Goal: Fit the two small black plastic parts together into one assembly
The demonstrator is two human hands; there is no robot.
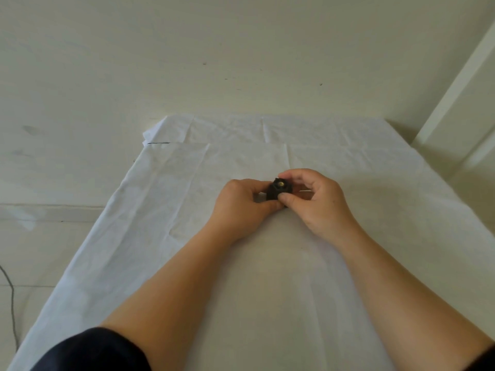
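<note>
Hands (281,202) around black parts (276,190)

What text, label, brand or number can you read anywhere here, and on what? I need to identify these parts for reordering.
None: no readable text shows anywhere.
Black plastic parts, held between left hand and right hand: only a brass-coloured centre shows; any marking is too small to read.
White cloth: plain, no print.
</note>
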